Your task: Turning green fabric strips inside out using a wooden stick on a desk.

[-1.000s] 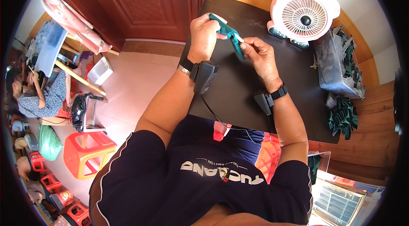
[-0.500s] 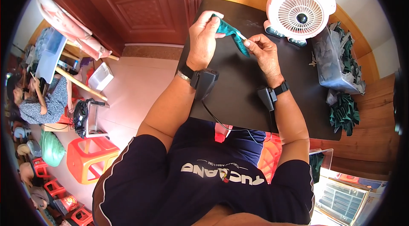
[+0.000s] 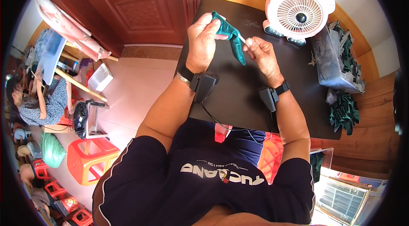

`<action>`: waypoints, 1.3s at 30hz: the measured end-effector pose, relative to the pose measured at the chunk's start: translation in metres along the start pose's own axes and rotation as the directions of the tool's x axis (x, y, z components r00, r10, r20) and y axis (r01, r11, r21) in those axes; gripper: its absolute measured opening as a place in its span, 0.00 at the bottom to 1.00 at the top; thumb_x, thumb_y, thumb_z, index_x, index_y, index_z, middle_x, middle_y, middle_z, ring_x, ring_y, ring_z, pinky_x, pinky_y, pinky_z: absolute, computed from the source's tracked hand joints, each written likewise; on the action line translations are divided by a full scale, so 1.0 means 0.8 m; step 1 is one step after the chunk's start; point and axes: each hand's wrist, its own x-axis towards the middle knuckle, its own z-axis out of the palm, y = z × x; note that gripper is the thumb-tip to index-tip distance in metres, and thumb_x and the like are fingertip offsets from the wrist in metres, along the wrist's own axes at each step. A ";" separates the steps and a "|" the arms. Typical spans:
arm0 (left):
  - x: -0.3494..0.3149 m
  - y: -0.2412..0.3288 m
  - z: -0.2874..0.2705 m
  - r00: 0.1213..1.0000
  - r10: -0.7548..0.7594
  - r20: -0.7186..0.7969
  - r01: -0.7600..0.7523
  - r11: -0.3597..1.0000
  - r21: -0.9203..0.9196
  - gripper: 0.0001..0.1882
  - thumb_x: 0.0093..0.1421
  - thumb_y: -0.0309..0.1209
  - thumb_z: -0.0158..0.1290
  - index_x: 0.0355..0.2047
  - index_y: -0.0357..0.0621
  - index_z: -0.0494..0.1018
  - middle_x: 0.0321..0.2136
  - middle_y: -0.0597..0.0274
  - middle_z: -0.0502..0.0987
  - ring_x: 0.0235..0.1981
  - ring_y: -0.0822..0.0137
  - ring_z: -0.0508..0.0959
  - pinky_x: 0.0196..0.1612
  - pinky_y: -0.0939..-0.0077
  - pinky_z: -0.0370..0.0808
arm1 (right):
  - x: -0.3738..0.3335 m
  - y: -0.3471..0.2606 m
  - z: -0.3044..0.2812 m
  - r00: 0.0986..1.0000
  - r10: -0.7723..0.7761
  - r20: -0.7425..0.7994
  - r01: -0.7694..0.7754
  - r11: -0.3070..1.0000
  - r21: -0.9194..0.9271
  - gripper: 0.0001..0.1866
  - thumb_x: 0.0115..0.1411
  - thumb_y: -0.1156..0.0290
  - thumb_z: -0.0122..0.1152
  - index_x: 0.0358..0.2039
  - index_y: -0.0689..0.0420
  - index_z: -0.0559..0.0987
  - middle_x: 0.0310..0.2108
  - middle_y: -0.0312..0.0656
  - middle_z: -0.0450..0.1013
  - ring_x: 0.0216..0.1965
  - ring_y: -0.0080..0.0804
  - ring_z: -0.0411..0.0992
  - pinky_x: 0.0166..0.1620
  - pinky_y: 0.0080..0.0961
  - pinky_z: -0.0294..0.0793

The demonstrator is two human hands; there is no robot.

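Above the dark table, my left hand (image 3: 201, 42) pinches a dark green, velvety strip of fabric (image 3: 237, 48) between thumb and fingers. The strip droops toward the right and ends in a narrow tip that hangs free. My right hand (image 3: 265, 58) is closed on a thin white stick (image 3: 242, 38), whose other end meets the bunched middle of the fabric. Whether the stick goes inside the cloth or only touches it, I cannot tell. Both wrists carry black strapped-on devices with a cable.
The dark tabletop (image 3: 230, 94) lies under my hands. A pink fan (image 3: 300, 15) stands at the back right, beside a clear bin (image 3: 326, 62) of green and grey cloth pieces. More green pieces (image 3: 344, 113) lie at the right edge. An orange stool (image 3: 91, 160) and a seated person are at left.
The fabric's free end has swung down and now hangs longer and straighter. My right hand has shifted slightly down, and more of the strip shows beside my left fingers.
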 end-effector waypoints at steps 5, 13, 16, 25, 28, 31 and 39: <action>-0.004 0.005 0.001 1.000 0.005 -0.016 -0.005 0.999 0.033 0.10 0.63 0.28 0.44 0.37 0.34 0.71 0.29 0.62 0.74 0.30 0.72 0.76 0.33 0.75 0.77 | -0.005 0.001 0.015 0.976 -0.129 -0.175 0.103 0.983 -0.151 0.14 0.58 0.63 0.61 0.23 0.60 0.76 0.16 0.29 0.66 0.19 0.13 0.60 0.23 0.13 0.60; -0.005 0.006 0.003 1.000 0.015 -0.001 -0.015 0.995 0.100 0.10 0.63 0.28 0.43 0.37 0.34 0.72 0.30 0.62 0.74 0.31 0.73 0.76 0.33 0.76 0.76 | -0.005 0.005 0.013 0.969 -0.171 -0.181 0.160 0.984 -0.072 0.13 0.58 0.63 0.61 0.25 0.60 0.76 0.18 0.30 0.68 0.21 0.14 0.62 0.26 0.13 0.62; -0.004 0.008 0.003 1.000 -0.023 0.015 0.022 0.995 0.102 0.10 0.62 0.27 0.43 0.36 0.34 0.72 0.30 0.63 0.74 0.31 0.73 0.76 0.34 0.75 0.77 | -0.001 0.000 0.002 1.000 -0.010 -0.027 0.010 1.000 0.008 0.16 0.60 0.58 0.57 0.24 0.57 0.76 0.16 0.28 0.64 0.19 0.14 0.58 0.23 0.13 0.57; 0.004 0.000 -0.007 0.995 -0.087 0.041 0.091 0.992 -0.093 0.05 0.56 0.22 0.43 0.27 0.38 0.69 0.26 0.63 0.73 0.25 0.73 0.75 0.33 0.74 0.78 | 0.004 -0.002 -0.007 0.997 0.068 -0.040 -0.065 0.996 0.066 0.16 0.61 0.56 0.56 0.23 0.55 0.75 0.14 0.27 0.62 0.17 0.12 0.56 0.21 0.12 0.53; 0.004 -0.004 -0.011 0.995 -0.072 0.063 0.078 0.992 -0.095 0.06 0.53 0.20 0.42 0.26 0.37 0.70 0.25 0.62 0.74 0.25 0.72 0.75 0.31 0.76 0.77 | 0.002 -0.001 -0.004 0.998 0.049 -0.048 -0.048 0.999 0.024 0.17 0.61 0.56 0.56 0.23 0.55 0.76 0.15 0.27 0.62 0.17 0.13 0.56 0.21 0.12 0.54; 0.003 -0.007 -0.012 0.996 -0.053 0.070 0.053 0.999 0.002 0.08 0.51 0.20 0.41 0.26 0.35 0.71 0.25 0.61 0.75 0.25 0.72 0.75 0.30 0.77 0.76 | 0.002 -0.004 -0.001 0.998 0.046 -0.031 -0.046 0.999 0.008 0.17 0.60 0.55 0.57 0.23 0.55 0.76 0.15 0.27 0.63 0.18 0.12 0.58 0.22 0.12 0.55; 0.003 0.001 -0.010 0.995 0.018 -0.095 -0.013 0.998 0.055 0.09 0.54 0.28 0.41 0.25 0.39 0.72 0.24 0.58 0.77 0.27 0.68 0.78 0.30 0.81 0.73 | 0.006 0.002 -0.010 0.988 0.017 -0.152 -0.011 0.999 0.037 0.14 0.58 0.58 0.60 0.24 0.55 0.75 0.16 0.28 0.66 0.19 0.12 0.59 0.24 0.11 0.59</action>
